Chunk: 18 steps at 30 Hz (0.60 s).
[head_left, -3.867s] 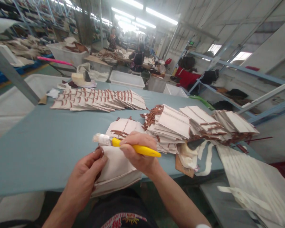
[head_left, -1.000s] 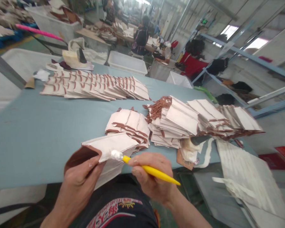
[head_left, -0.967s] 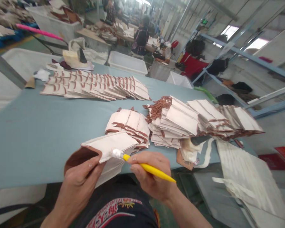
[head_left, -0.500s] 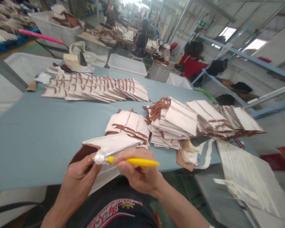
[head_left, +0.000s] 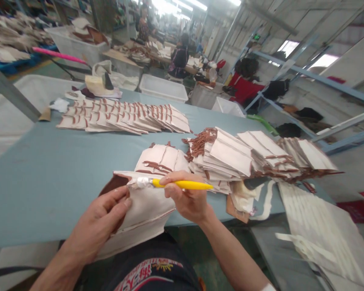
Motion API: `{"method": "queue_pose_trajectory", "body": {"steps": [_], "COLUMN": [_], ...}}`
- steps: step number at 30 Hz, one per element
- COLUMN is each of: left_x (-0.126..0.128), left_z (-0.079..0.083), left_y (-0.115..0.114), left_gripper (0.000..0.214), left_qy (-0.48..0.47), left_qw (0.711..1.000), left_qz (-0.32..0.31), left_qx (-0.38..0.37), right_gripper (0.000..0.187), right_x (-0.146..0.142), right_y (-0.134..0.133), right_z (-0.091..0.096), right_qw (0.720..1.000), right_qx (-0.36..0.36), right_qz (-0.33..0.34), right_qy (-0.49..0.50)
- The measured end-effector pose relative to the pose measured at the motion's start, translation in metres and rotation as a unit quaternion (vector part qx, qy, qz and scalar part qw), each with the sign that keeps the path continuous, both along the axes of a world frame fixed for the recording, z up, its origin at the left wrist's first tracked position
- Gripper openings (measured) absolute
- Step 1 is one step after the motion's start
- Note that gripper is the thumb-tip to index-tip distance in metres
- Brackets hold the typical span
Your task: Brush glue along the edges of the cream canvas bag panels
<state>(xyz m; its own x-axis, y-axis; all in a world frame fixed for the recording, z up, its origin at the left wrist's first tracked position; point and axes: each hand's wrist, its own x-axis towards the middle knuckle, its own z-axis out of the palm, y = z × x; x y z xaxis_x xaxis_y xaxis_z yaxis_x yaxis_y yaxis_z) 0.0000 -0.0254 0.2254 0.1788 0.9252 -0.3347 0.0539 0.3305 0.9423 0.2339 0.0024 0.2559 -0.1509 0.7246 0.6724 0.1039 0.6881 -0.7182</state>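
My left hand [head_left: 101, 220] grips the left edge of a stack of white pieces with brown undersides [head_left: 142, 212] at the front edge of the blue-grey table [head_left: 48, 178]. My right hand [head_left: 186, 198] is closed on a yellow-handled brush [head_left: 182, 184]. Its white, glue-coated tip [head_left: 141, 182] rests on the top edge of the held stack. Just beyond lies a small pile of similar white pieces with brown trim [head_left: 164, 159].
Larger heaps of white pieces [head_left: 230, 155] spread to the right, and a fanned row [head_left: 121, 117] lies across the far side. A glue-smeared board [head_left: 239, 200] sits at the table's front right. White bins [head_left: 164, 87] and seated people [head_left: 178, 58] are behind.
The brush tip swept along the edge of the held stack, from its right part to the left corner and back onto the top edge. The stack now lies flatter, its white face showing.
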Motion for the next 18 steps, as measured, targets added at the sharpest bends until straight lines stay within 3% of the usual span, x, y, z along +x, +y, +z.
{"method": "queue_pose_trajectory", "body": {"steps": [2, 4, 11, 18], "left_x": [0.005, 0.009, 0.007, 0.009], "left_z": [0.002, 0.002, -0.004, 0.004], "left_y": [0.000, 0.001, 0.001, 0.005], "left_gripper": [0.064, 0.066, 0.055, 0.055], "left_qy": [-0.031, -0.050, -0.080, -0.006], "left_qw": [0.999, 0.999, 0.996, 0.999], "left_qz": [-0.009, -0.001, 0.010, -0.014], "left_qx": [-0.015, -0.023, -0.027, 0.028], "right_gripper": [0.025, 0.022, 0.030, 0.040], "right_x": [-0.005, -0.007, 0.006, -0.005], "right_y": [0.004, 0.006, -0.006, 0.009], "right_z": [-0.001, -0.005, -0.009, 0.006], "right_qw": [0.997, 0.994, 0.998, 0.994], "right_qx": [0.074, 0.102, 0.033, 0.059], "right_qz": [-0.008, -0.005, -0.054, 0.000], "right_qy": [-0.030, -0.038, 0.026, -0.091]}}
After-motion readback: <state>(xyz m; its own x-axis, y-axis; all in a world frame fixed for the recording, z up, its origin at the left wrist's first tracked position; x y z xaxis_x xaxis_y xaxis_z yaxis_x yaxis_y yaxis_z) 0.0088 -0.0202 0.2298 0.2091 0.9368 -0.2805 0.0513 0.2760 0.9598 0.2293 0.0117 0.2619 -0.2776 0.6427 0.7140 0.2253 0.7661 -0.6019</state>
